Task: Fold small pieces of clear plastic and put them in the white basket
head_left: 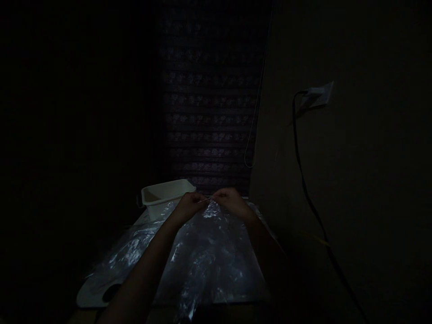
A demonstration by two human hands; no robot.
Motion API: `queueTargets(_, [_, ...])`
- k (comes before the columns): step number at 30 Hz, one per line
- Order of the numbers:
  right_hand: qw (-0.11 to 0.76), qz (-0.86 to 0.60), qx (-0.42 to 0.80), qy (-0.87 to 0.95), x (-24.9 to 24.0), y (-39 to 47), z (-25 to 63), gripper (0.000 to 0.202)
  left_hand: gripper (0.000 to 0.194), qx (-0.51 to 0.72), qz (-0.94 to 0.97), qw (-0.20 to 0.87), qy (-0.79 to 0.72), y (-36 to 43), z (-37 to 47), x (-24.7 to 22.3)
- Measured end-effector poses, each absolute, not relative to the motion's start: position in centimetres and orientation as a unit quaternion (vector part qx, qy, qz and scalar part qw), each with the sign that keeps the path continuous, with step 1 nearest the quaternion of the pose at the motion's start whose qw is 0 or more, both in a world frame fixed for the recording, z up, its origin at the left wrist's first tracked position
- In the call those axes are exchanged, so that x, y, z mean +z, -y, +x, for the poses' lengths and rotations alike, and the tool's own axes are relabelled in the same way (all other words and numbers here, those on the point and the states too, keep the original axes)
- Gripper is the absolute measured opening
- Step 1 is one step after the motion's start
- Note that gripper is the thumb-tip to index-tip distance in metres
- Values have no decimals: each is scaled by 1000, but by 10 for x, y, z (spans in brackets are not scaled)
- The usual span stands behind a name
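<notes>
From here I have the left hand (pixel 191 206) and right hand (pixel 232 202) pinching the clear plastic sheet (pixel 202 261) close together, presumably to control its gathered edge. It drapes over the pale tabletop (pixel 88 291), its long axis apparently running from fingertips toward the wearer.

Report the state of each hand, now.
Left hand: closed, fingertips pinching the clear plastic.
Right hand: closed, fingertips pinching the same plastic, close beside the left.

hands (pixel 191 204) (pixel 231 201): 2 | plastic sheeting (pixel 211 211): count unclear | tub (pixel 157 209): 1 | blind (pixel 209 119): 1 | cable (pixel 303 180): 1
</notes>
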State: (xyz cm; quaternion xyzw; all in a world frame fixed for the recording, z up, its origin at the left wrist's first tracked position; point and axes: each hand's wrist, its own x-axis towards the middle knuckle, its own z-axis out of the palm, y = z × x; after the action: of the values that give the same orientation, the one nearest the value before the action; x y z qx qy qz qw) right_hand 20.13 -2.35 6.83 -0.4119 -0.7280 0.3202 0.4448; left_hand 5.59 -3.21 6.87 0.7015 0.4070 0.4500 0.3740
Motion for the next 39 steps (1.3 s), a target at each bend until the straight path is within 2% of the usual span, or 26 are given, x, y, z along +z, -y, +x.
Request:
queueTargets(10, [371,-415,369,744,61,23,205,21,15,472,660,396,-430,29,52,65])
queueTargets(16, [359,-408,370,753,59,22,205,22,16,468,657,409,-426,30,53,67])
queueTargets(27, [311,-409,386,766,52,18,208,21,17,568,571,397,-441,27,37,73])
queueTargets(39, [255,-412,427,763,48,16,214,12,17,625,502,391,-452,27,13,78])
